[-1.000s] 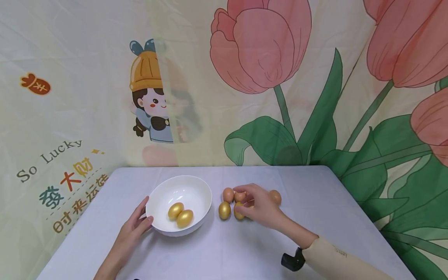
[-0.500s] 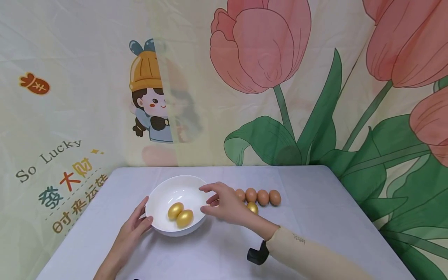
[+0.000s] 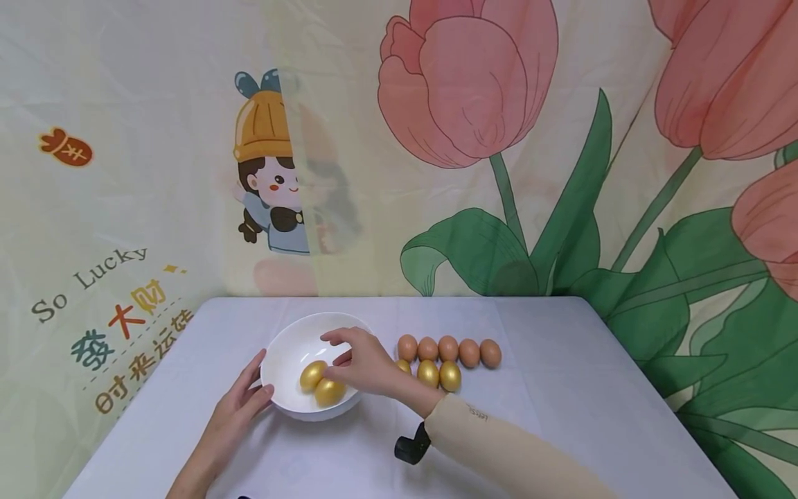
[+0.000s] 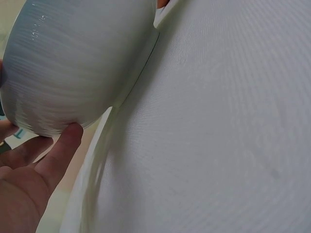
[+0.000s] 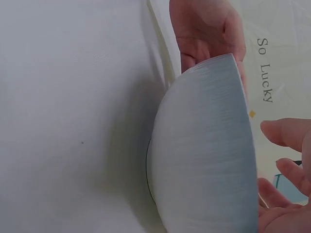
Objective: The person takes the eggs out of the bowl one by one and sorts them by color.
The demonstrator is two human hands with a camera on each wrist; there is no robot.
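The white bowl (image 3: 293,336) stands on the table with two gold eggs (image 3: 312,376) in it. My left hand (image 3: 240,400) rests against the bowl's left side, its fingers and thumb laid along the outer wall. In the left wrist view the thumb (image 4: 67,143) touches that wall. My right hand (image 3: 364,364) hangs over the bowl's right part, thumb and fingers apart, with nothing between them. Its thumb tip overlaps the gold eggs in the head view. The right wrist view shows the right fingers (image 5: 289,133) spread beyond the rim.
Right of the bowl, several brown eggs (image 3: 447,348) lie in a row. Three gold eggs (image 3: 450,376) lie in front of them, the leftmost partly behind my right hand. A printed cloth (image 3: 461,229) hangs behind the table (image 3: 536,416).
My right hand has left the gold eggs on the table and moved left to over the bowl. The left hand and the bowl have stayed put.
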